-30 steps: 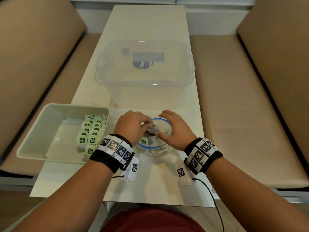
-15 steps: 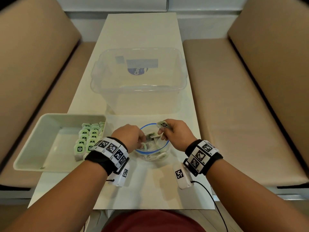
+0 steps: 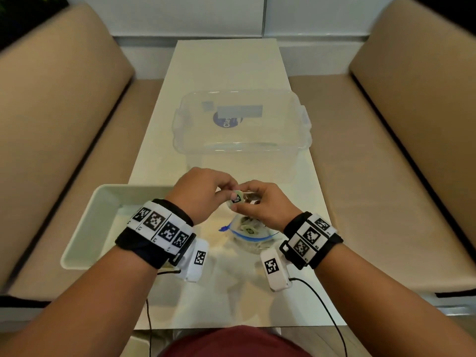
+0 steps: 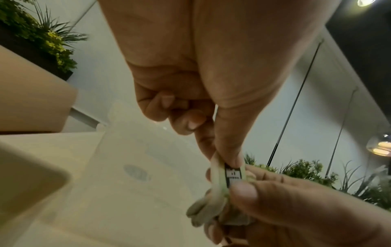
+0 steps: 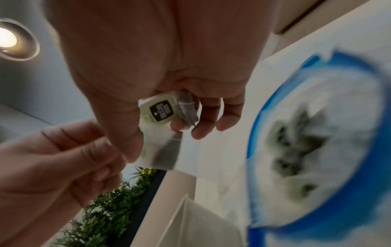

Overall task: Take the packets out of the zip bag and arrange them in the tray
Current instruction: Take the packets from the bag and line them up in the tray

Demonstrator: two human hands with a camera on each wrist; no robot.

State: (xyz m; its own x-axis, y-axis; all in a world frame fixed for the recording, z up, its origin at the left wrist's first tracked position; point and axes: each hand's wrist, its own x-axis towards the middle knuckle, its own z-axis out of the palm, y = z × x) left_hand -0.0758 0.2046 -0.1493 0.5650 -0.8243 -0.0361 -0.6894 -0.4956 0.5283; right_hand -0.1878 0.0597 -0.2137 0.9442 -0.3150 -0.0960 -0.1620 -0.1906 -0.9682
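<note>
The clear plastic zip bag with a blue zipper rim lies open-mouthed on the pale glossy bench, just below the raised hands. Inside it several small pale-green packets lie in a loose heap; the right wrist view shows them only as blurred dark and pale shapes within the blue rim.

Above the bag, the left hand and the right hand meet around one small pale-green packet with a black square label. The left grip pinches its upper edge between thumb and forefinger; the right grip grasps it too, thumb pressed on its lower part, with further packets bunched in the same fingers.

The shallow cream rectangular plastic tray sits at the bench's left edge, largely hidden behind the left wrist, so its contents cannot be made out. A large clear plastic tub stands further back on the bench; nothing but a blue round sticker and a grey label show through its walls.
</note>
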